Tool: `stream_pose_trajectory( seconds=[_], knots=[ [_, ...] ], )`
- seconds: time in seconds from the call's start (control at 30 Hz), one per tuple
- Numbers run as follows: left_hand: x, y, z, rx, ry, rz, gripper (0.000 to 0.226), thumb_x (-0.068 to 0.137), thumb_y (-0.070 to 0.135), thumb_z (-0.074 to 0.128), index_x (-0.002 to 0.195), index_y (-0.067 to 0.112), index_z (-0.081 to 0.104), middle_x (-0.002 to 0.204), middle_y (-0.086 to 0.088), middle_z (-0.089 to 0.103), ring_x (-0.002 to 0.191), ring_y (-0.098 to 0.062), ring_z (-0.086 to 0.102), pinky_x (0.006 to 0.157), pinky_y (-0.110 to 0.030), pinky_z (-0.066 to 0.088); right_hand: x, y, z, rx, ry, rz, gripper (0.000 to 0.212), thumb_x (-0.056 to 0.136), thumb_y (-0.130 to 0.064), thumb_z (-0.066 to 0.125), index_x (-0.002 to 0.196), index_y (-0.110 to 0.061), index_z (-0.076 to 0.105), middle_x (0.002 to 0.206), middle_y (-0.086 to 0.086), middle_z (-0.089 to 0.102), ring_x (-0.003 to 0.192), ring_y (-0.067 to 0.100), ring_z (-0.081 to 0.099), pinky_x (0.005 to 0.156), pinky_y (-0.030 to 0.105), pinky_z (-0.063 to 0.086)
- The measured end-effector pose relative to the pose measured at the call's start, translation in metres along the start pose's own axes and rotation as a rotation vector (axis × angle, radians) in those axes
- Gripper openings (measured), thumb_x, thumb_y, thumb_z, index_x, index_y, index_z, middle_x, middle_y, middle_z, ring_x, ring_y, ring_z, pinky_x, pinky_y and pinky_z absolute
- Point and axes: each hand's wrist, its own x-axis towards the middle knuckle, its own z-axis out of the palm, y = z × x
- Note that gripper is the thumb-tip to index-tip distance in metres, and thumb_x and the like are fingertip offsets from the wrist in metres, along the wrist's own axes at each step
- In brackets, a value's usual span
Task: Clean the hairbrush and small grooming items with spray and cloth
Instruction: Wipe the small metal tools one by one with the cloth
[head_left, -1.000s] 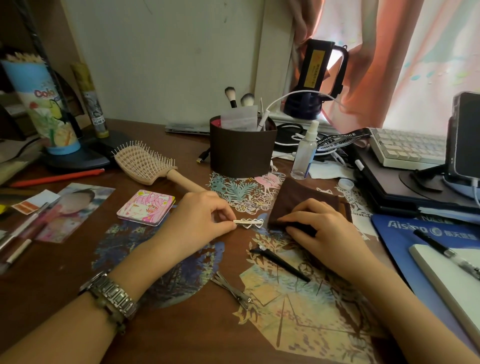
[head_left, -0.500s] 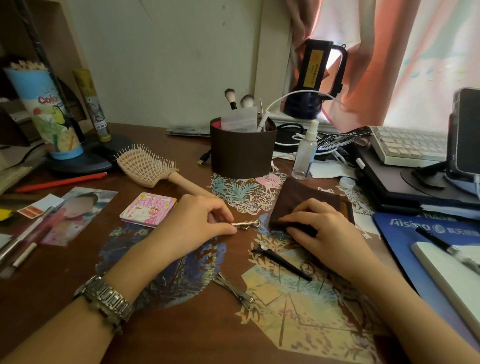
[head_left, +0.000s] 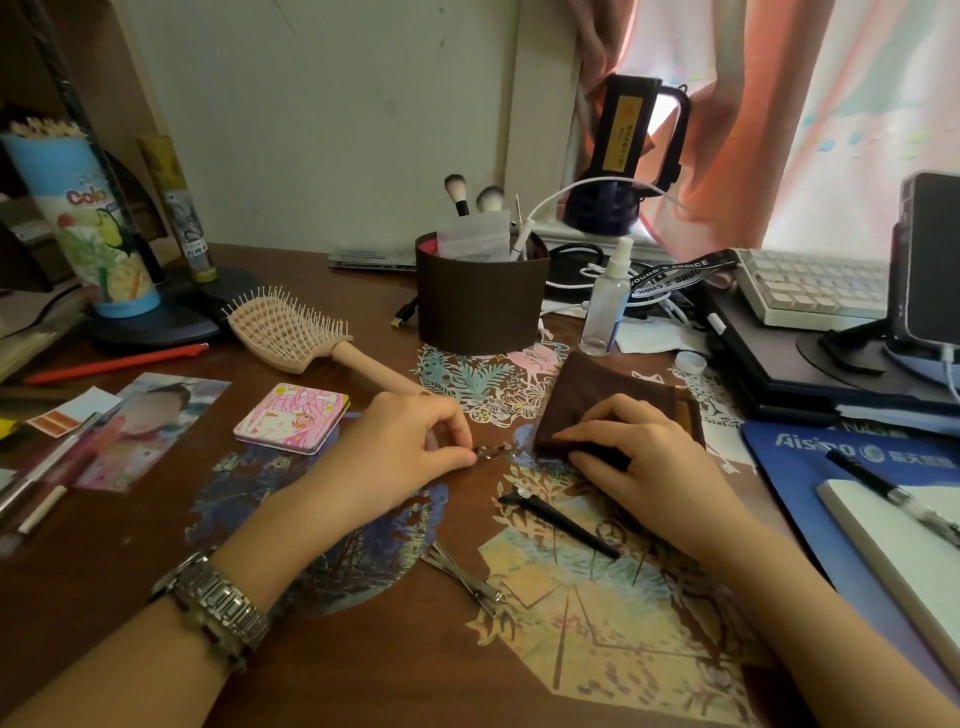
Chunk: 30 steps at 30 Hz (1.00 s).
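Note:
My left hand (head_left: 400, 447) pinches one end of a small silver hair clip (head_left: 496, 450) low over the desk. Its other end reaches the edge of a folded brown cloth (head_left: 597, 384). My right hand (head_left: 634, 452) grips the near edge of that cloth, fingers curled over it. A beige hairbrush (head_left: 291, 332) lies bristles up behind my left hand. The clear spray bottle (head_left: 605, 299) stands upright behind the cloth. On the desk in front of my hands lie a black hair clip (head_left: 558, 525) and metal tweezers (head_left: 465, 577). Left of my left hand sits a pink pocket mirror (head_left: 291, 418).
A brown holder (head_left: 480, 301) with makeup brushes stands at the back centre. A black stand with a phone (head_left: 927, 265) and a keyboard (head_left: 810, 286) fill the right. A notebook with a pen (head_left: 893, 499) lies on a blue mat (head_left: 789, 467). Photos and pens lie at left.
The silver clip in my left hand has turned and dropped slightly, so it now looks thinner and darker. My right hand stays on the cloth.

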Motion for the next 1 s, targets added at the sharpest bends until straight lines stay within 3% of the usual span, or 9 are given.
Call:
stream_pose_trajectory(
  seconds=[0.1,0.3,0.5,0.63,0.7,0.9,1.0],
  knots=[
    [0.000,-0.001,-0.002,-0.019,-0.015,0.001,0.013,0.076,0.029,0.076,0.084,0.030,0.066,0.076,0.008,0.064,0.068,-0.006,0.060,0.065,-0.024,0.053,0.000,0.000,0.000,0.002,0.001,0.002,0.028,0.087,-0.033,0.059,0.114,-0.040,0.064,0.106,-0.017,0.051,0.099,0.006,0.048,0.082,0.024,0.045],
    [-0.001,-0.001,-0.007,-0.093,-0.047,0.010,0.028,0.074,0.028,0.078,0.100,0.030,0.068,0.088,0.013,0.065,0.069,-0.005,0.059,0.062,-0.011,0.047,0.000,0.001,0.001,0.004,0.012,0.002,0.027,0.087,-0.033,0.060,0.114,-0.039,0.065,0.105,-0.017,0.052,0.099,0.007,0.050,0.082,0.025,0.046],
    [-0.003,-0.001,-0.011,-0.002,-0.106,0.038,0.012,0.079,0.029,0.073,0.091,0.026,0.073,0.085,0.016,0.062,0.079,0.015,0.051,0.067,-0.001,0.037,0.001,0.001,0.001,0.015,0.006,-0.003,0.028,0.087,-0.033,0.060,0.114,-0.039,0.064,0.106,-0.017,0.051,0.099,0.007,0.049,0.083,0.026,0.046],
    [-0.002,-0.008,-0.023,0.094,-0.124,0.005,0.010,0.079,0.030,0.073,0.088,0.027,0.073,0.079,0.020,0.057,0.075,0.017,0.050,0.060,-0.005,0.037,0.001,0.001,0.001,0.016,0.005,-0.004,0.029,0.087,-0.033,0.060,0.114,-0.039,0.064,0.106,-0.017,0.052,0.099,0.007,0.050,0.083,0.028,0.047],
    [-0.004,-0.015,-0.033,0.177,-0.136,-0.035,0.008,0.079,0.033,0.073,0.086,0.030,0.072,0.080,0.018,0.058,0.074,0.011,0.053,0.057,-0.010,0.036,0.001,0.001,0.001,0.013,0.005,-0.004,0.029,0.087,-0.034,0.059,0.115,-0.039,0.064,0.106,-0.017,0.052,0.099,0.007,0.050,0.083,0.029,0.048],
    [-0.007,-0.032,-0.055,0.325,-0.143,-0.174,0.006,0.079,0.034,0.072,0.083,0.035,0.068,0.083,0.015,0.063,0.077,0.001,0.055,0.073,-0.025,0.048,0.001,0.003,0.003,0.014,0.018,-0.008,0.028,0.086,-0.034,0.060,0.113,-0.039,0.065,0.105,-0.017,0.052,0.098,0.006,0.050,0.083,0.028,0.048],
    [-0.008,-0.035,-0.059,0.300,-0.135,-0.197,0.006,0.080,0.031,0.072,0.084,0.035,0.069,0.084,0.015,0.064,0.076,0.001,0.056,0.072,-0.023,0.049,0.001,0.003,0.003,0.012,0.022,-0.005,0.028,0.086,-0.034,0.061,0.113,-0.040,0.065,0.105,-0.018,0.052,0.098,0.006,0.050,0.083,0.028,0.048]
  ],
)
